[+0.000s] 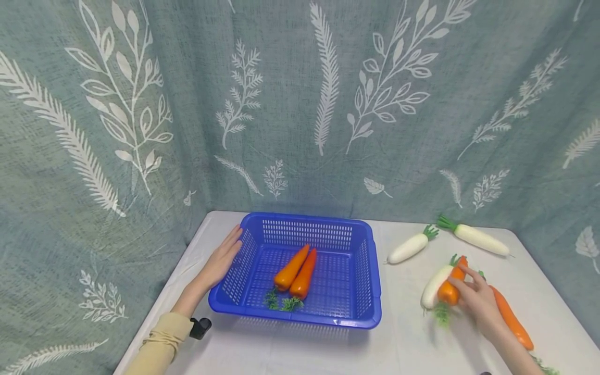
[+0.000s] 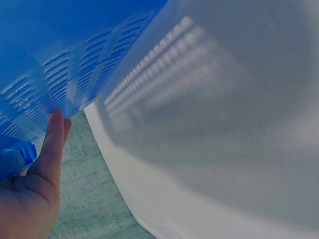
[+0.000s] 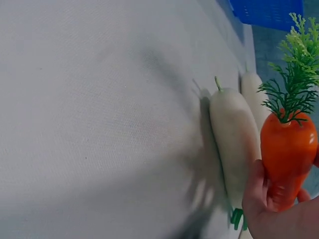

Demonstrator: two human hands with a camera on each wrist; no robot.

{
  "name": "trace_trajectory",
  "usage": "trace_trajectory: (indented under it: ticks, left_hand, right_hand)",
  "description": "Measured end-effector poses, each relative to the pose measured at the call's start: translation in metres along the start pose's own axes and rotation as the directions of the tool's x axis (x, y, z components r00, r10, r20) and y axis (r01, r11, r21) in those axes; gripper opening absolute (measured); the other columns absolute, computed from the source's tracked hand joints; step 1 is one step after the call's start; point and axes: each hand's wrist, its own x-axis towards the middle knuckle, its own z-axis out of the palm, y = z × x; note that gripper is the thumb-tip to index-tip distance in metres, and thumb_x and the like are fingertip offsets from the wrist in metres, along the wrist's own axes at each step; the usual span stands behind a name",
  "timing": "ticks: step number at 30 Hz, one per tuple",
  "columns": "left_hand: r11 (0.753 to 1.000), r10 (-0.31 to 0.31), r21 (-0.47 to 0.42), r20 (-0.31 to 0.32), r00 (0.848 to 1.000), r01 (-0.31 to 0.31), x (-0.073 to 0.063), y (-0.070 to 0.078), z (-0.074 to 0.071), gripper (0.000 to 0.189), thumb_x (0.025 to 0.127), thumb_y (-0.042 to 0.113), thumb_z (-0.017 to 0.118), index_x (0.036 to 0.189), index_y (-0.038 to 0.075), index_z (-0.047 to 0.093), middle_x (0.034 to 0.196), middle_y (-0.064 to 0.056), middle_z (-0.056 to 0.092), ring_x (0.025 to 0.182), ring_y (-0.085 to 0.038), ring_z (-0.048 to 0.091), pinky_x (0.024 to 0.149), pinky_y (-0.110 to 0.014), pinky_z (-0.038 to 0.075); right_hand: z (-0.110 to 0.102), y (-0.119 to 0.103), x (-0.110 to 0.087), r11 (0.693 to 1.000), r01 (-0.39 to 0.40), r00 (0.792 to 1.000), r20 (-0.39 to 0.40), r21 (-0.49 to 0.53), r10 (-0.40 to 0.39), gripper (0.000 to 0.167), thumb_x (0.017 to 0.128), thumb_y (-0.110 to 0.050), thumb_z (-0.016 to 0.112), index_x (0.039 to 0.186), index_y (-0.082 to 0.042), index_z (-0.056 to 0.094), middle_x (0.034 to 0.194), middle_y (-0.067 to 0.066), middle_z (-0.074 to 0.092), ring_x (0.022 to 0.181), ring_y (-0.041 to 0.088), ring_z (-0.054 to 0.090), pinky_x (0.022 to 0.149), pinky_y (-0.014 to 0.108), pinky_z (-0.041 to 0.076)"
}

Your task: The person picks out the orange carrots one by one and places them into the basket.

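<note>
A blue plastic basket [image 1: 328,307] stands on the white table, with two orange carrots [image 1: 304,276] side by side inside it. My left hand [image 1: 224,263] rests against the basket's left side, its fingers extended along the rim. In the left wrist view the thumb [image 2: 52,144] touches the slotted wall. My right hand [image 1: 480,297] grips another carrot [image 3: 286,149] by its body, leafy top turned toward me in the head view. Right beside that carrot lies a white radish [image 3: 232,134], partly covered by it in the head view.
Two more white radishes [image 1: 410,249] lie toward the back right, one [image 1: 480,239] near the far edge. Another carrot [image 1: 511,317] lies to the right of my right forearm, partly hidden. A leaf-patterned curtain [image 1: 290,104] hangs behind the table.
</note>
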Motion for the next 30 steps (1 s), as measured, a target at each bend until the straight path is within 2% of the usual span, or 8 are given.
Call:
trace_trajectory:
  ticks: [2,7,10,14,17,20,24,30]
  left_hand:
    - [1.0,0.001,-0.004,-0.001,1.0,-0.001,0.0,0.0,0.0,0.054,0.109,0.023,0.029,0.151,-0.009,0.02,0.159,-0.024,0.013,0.146,-0.041,0.01,0.118,-0.055,0.01]
    - [1.0,0.009,0.001,-0.004,1.0,-0.009,0.0,0.0,0.0,0.053,0.108,0.022,0.028,0.151,-0.009,0.02,0.159,-0.024,0.013,0.146,-0.041,0.01,0.118,-0.055,0.01]
    - [1.0,0.012,0.001,-0.005,1.0,-0.012,0.0,0.0,0.0,0.053,0.108,0.021,0.028,0.15,-0.01,0.02,0.159,-0.025,0.013,0.146,-0.041,0.01,0.117,-0.055,0.01]
    - [1.0,0.005,-0.002,-0.003,1.0,-0.005,0.0,0.0,0.0,0.052,0.108,0.02,0.028,0.151,-0.01,0.02,0.159,-0.024,0.013,0.146,-0.041,0.01,0.117,-0.055,0.01]
    - [1.0,0.001,0.0,-0.003,1.0,-0.001,0.0,0.0,0.0,0.053,0.108,0.021,0.028,0.151,-0.009,0.02,0.159,-0.024,0.013,0.146,-0.041,0.01,0.117,-0.055,0.01]
    - [1.0,0.0,0.005,-0.004,1.0,0.0,0.0,0.0,0.0,0.053,0.109,0.022,0.028,0.151,-0.008,0.02,0.159,-0.023,0.013,0.146,-0.041,0.01,0.118,-0.055,0.01]
    - [1.0,0.0,0.014,-0.004,1.0,0.0,-0.001,-0.001,0.0,0.054,0.109,0.025,0.027,0.151,-0.008,0.021,0.159,-0.023,0.013,0.146,-0.041,0.011,0.117,-0.055,0.01]
    - [1.0,0.009,0.017,-0.005,1.0,-0.009,-0.001,-0.001,-0.001,0.054,0.109,0.024,0.027,0.151,-0.009,0.02,0.159,-0.024,0.013,0.146,-0.041,0.011,0.117,-0.055,0.01]
  right_hand:
    - [0.0,-0.001,0.0,1.0,-0.005,1.0,0.01,0.02,0.005,0.087,0.096,-0.047,0.054,0.157,-0.006,0.009,0.146,0.037,0.026,0.123,0.042,0.045,0.074,0.021,0.05]
    - [-0.001,-0.003,-0.001,0.999,0.013,0.999,0.037,0.043,-0.015,0.083,0.098,-0.046,0.053,0.158,-0.011,0.008,0.149,0.035,0.025,0.122,0.038,0.045,0.073,0.018,0.049]
    - [-0.001,-0.005,-0.001,0.998,0.027,0.998,0.06,0.055,-0.03,0.082,0.099,-0.046,0.051,0.158,-0.013,0.006,0.151,0.035,0.02,0.128,0.041,0.041,0.078,0.02,0.049]
    - [0.0,-0.008,-0.002,0.995,0.025,0.996,0.079,0.096,-0.033,0.081,0.099,-0.047,0.05,0.158,-0.016,0.005,0.154,0.034,0.014,0.134,0.044,0.033,0.095,0.033,0.048]
    - [0.002,-0.009,-0.001,0.991,0.032,0.995,0.088,0.133,-0.044,0.081,0.099,-0.048,0.05,0.159,-0.017,0.005,0.155,0.032,0.012,0.134,0.043,0.033,0.104,0.041,0.044]
    - [0.003,-0.01,-0.001,0.985,0.049,0.993,0.102,0.164,-0.066,0.079,0.1,-0.047,0.05,0.159,-0.019,0.005,0.157,0.03,0.01,0.132,0.039,0.035,0.101,0.034,0.047]
    - [0.003,-0.012,-0.002,0.979,0.065,0.988,0.125,0.194,-0.09,0.077,0.101,-0.044,0.049,0.159,-0.02,0.004,0.158,0.027,0.007,0.126,0.033,0.038,0.09,0.021,0.052]
    - [0.005,-0.017,-0.002,0.967,0.105,0.981,0.134,0.231,-0.139,0.077,0.101,-0.042,0.051,0.159,-0.02,0.006,0.159,0.025,0.008,0.104,0.01,0.048,0.078,0.011,0.047]
